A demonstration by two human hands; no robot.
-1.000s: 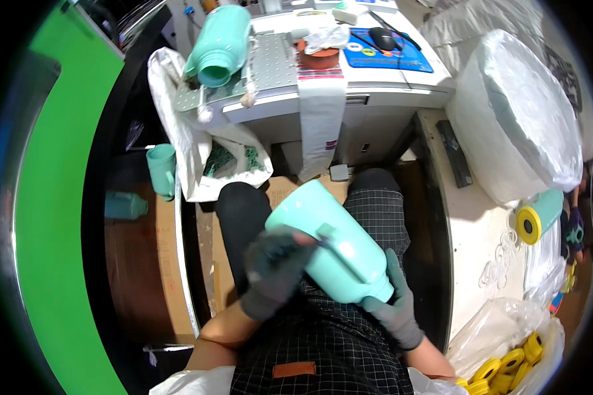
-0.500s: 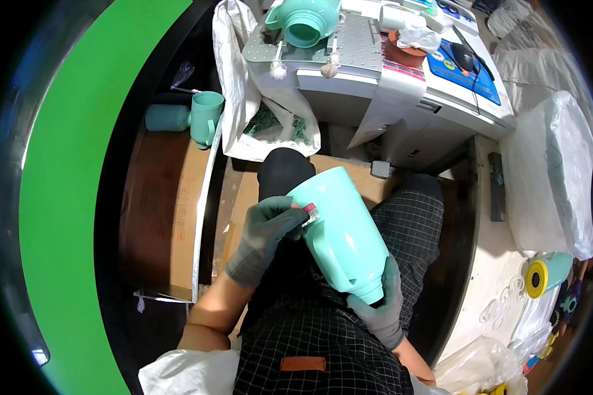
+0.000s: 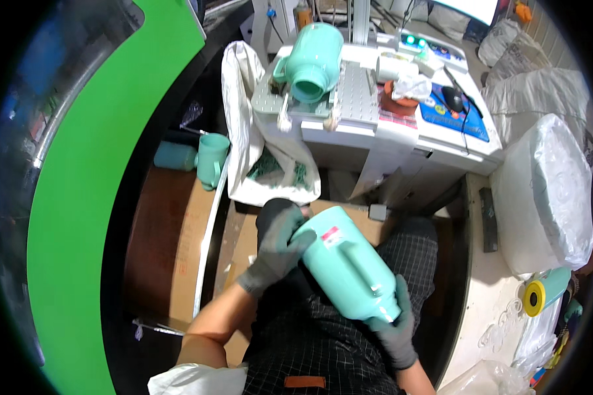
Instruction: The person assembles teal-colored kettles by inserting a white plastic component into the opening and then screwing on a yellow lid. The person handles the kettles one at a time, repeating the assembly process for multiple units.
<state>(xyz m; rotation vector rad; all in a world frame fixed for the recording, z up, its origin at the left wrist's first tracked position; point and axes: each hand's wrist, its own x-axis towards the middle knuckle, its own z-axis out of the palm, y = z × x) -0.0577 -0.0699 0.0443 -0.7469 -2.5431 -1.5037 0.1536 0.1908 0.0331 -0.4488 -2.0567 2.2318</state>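
Observation:
Across my lap lies a mint-green plastic jug [image 3: 333, 280], tilted, its wide end up to the left and its narrow neck down to the right. Its handle [image 3: 367, 266] faces up, and a small red-and-white sticker [image 3: 331, 236] lies on the wall near the wide rim. My left hand [image 3: 280, 243], in a grey knit glove, is closed at the wide end, thumb on the outer wall; some fingers are blurred or hidden. My gloved right hand [image 3: 397, 329] grips the neck end from below.
On a white machine bench, a similar jug [image 3: 313, 62] lies on a perforated metal plate [image 3: 359, 92]. A white sack [image 3: 244, 125] with green scraps stands before it. Two green pieces, one a handled jug [image 3: 212, 158], sit left. A plastic-wrapped bundle [image 3: 540, 197] stands right.
The jug has rolled so its handle faces up. The sticker, earlier pinched in my left fingers, now lies on the wall; that hand has shifted to the rim. The view has tipped upward.

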